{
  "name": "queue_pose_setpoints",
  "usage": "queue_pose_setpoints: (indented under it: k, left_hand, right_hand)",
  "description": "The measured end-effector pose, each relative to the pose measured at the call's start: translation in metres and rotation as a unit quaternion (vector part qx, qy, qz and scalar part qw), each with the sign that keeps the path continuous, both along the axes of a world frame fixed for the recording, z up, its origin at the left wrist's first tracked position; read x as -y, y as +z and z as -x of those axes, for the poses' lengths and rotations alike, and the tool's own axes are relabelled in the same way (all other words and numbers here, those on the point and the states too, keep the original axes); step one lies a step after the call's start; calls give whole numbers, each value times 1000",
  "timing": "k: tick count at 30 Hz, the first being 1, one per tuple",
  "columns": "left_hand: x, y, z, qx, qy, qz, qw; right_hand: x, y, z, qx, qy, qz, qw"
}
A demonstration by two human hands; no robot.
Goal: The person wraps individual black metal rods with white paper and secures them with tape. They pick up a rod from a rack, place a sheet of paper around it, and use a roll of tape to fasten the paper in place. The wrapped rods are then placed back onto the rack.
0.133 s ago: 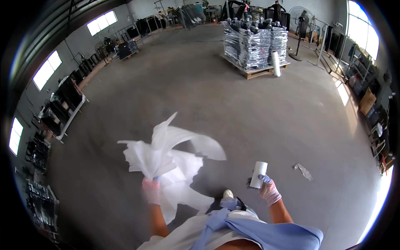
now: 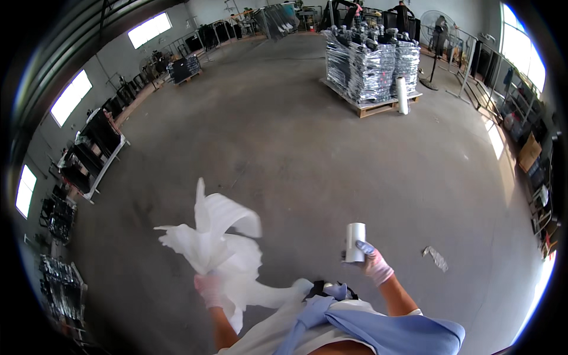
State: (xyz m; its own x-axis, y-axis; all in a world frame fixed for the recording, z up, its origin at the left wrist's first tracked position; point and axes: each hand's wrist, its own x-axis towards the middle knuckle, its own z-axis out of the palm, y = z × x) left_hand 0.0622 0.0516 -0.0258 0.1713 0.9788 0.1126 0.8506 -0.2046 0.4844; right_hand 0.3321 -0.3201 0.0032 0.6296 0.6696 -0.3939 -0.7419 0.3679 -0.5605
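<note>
My left hand [image 2: 208, 290], in a pinkish-white work glove, is closed around a bunch of thin white foam sheets [image 2: 234, 251]. The sheets billow up and out above the fist, and part of them trails down beside my shirt. My right hand [image 2: 374, 264], gloved in pink and white with bluish fingertips, grips a small white roll [image 2: 355, 241], held upright; it looks like stretch film. The roll is off the floor, in front of me and to the right. Its lower end is partly hidden by the fingers.
Ahead stands a wooden pallet [image 2: 378, 108] loaded with film-wrapped goods [image 2: 371, 68]; a tall white film roll [image 2: 403, 96] leans there. A pedestal fan [image 2: 436, 35] and metal racks line the right. A crumpled plastic scrap [image 2: 435, 258] lies on the floor. Racks with dark panels [image 2: 94, 151] stand left.
The foam sheets have swung down and left with my left hand. My right hand has shifted slightly left with the roll, now more upright. The view has moved a little.
</note>
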Motion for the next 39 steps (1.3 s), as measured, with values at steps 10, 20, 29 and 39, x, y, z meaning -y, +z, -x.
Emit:
queue_pose_setpoints:
  k: [10,20,29,39]
  left_hand:
    - [-156,-19,-210,28,109,55,992]
    - [-296,38,-687,146,-302,10,942]
    - [-433,13,-944,137,-305,-73,940]
    - [-575,-5,-1038,45,6,39,998]
  right_hand:
    - [-227,22,-238,-68,29,-72,995]
    - [-311,8,-475,-69,-119,-64,988]
    - [-395,-25,-756,71,-238,16,968]
    - [-618,34,-1078,69,70,36,994]
